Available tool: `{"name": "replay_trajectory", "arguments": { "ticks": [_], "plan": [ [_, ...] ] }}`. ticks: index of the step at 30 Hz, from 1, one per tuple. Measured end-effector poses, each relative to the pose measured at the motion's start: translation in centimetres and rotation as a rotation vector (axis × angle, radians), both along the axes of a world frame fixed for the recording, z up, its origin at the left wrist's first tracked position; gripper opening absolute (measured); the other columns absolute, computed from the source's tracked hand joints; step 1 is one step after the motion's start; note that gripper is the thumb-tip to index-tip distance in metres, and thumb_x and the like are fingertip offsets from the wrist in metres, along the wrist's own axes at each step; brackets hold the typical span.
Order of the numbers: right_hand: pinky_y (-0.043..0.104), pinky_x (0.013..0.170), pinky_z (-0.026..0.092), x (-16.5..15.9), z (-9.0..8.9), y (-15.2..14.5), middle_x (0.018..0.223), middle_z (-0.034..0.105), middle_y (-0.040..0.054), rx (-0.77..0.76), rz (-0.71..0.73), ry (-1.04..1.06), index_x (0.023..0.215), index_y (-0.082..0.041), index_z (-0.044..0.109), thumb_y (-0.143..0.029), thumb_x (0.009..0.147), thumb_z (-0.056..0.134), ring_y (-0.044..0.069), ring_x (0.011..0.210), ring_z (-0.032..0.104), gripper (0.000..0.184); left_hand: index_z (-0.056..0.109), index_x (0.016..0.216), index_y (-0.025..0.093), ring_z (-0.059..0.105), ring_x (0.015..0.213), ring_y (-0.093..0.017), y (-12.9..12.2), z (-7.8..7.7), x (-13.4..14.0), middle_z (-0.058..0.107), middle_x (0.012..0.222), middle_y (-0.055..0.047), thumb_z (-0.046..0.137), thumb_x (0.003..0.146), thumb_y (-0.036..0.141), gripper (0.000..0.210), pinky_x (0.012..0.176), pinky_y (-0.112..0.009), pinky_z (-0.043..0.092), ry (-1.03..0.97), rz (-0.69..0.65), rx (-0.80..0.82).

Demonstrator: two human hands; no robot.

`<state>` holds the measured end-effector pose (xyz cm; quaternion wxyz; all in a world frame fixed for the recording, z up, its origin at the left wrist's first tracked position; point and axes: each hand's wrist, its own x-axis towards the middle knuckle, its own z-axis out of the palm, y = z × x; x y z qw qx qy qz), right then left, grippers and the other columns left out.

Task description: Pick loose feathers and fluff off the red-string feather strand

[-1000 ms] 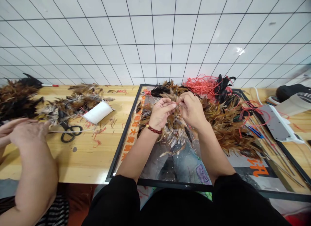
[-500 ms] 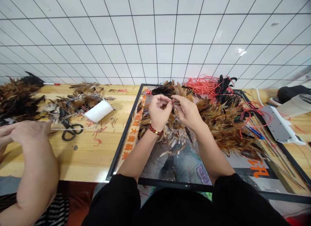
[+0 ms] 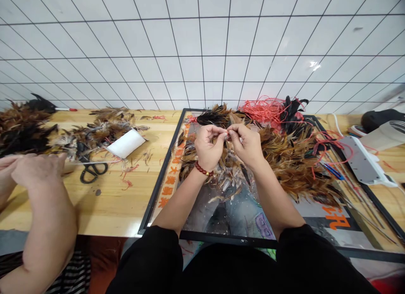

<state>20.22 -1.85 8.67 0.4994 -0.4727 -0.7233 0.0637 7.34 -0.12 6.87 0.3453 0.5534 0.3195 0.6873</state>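
My left hand (image 3: 209,147), with a beaded bracelet (image 3: 204,169) at the wrist, is closed in a pinch. A thin pale strand juts out to the left above its fingers; what it grips is mostly hidden. Touching it at the fingertips, my right hand (image 3: 247,145) pinches a bit of red string (image 3: 227,133). Both hands are over a pile of brown feathers (image 3: 284,159) on a black-framed board (image 3: 202,218). Behind the right hand lies a tangle of red string (image 3: 264,112), with black feathers (image 3: 292,110) beside it.
At the left, a co-worker's hands (image 3: 38,171) work near black scissors (image 3: 92,171), a white roll (image 3: 126,143) and more feathers (image 3: 95,131). A blue pen (image 3: 333,171), a white power strip (image 3: 363,161) and a translucent cup (image 3: 384,136) are at the right. A tiled wall (image 3: 215,41) stands behind.
My right hand's fingers have curled in to a tighter pinch against the left fingertips. The left hand stays nearly in place. The co-worker's hands have shifted slightly.
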Motion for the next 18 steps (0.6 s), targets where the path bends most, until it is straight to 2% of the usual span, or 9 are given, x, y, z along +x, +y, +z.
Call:
{"name": "replay_trajectory", "arguments": {
  "ticks": [7, 10, 15, 18],
  "plan": [
    [0.031, 0.071, 0.050, 0.2, 0.0, 0.1, 0.081, 0.070, 0.0057, 0.052, -0.063, -0.070, 0.091, -0.022, 0.057, -0.026, 0.096, 0.044, 0.019, 0.074, 0.066, 0.015, 0.057, 0.086, 0.020, 0.068, 0.075, -0.010, 0.2, 0.8, -0.2, 0.068, 0.078, 0.002, 0.079, 0.072, 0.013, 0.027, 0.076, -0.023, 0.054, -0.062, -0.098, -0.129],
    [0.032, 0.072, 0.050, 0.5, 0.1, 0.1, 0.083, 0.069, 0.0062, 0.091, -0.114, -0.062, 0.092, -0.022, 0.056, -0.024, 0.097, 0.042, 0.019, 0.075, 0.065, 0.015, 0.055, 0.081, 0.019, 0.066, 0.066, -0.009, 0.6, 1.3, -0.7, 0.067, 0.073, 0.003, 0.079, 0.069, 0.012, 0.028, 0.069, -0.022, 0.054, -0.105, -0.220, -0.225],
    [0.033, 0.075, 0.052, 1.0, 0.0, 0.2, 0.089, 0.069, 0.0082, 0.148, -0.094, -0.141, 0.096, -0.022, 0.056, -0.022, 0.097, 0.040, 0.020, 0.080, 0.066, 0.016, 0.050, 0.073, 0.018, 0.060, 0.052, -0.006, 1.3, 1.3, -1.1, 0.061, 0.062, 0.007, 0.086, 0.062, 0.012, 0.038, 0.058, -0.020, 0.051, -0.203, -0.413, -0.465],
    [0.035, 0.077, 0.052, 1.0, -0.5, 0.4, 0.094, 0.069, 0.0102, 0.158, -0.065, -0.218, 0.097, -0.022, 0.056, -0.019, 0.095, 0.041, 0.022, 0.086, 0.066, 0.016, 0.055, 0.078, 0.017, 0.064, 0.054, -0.009, 1.4, 1.3, -1.3, 0.064, 0.063, 0.004, 0.087, 0.068, 0.024, 0.034, 0.057, -0.022, 0.053, -0.243, -0.546, -0.693]
  ]
}}
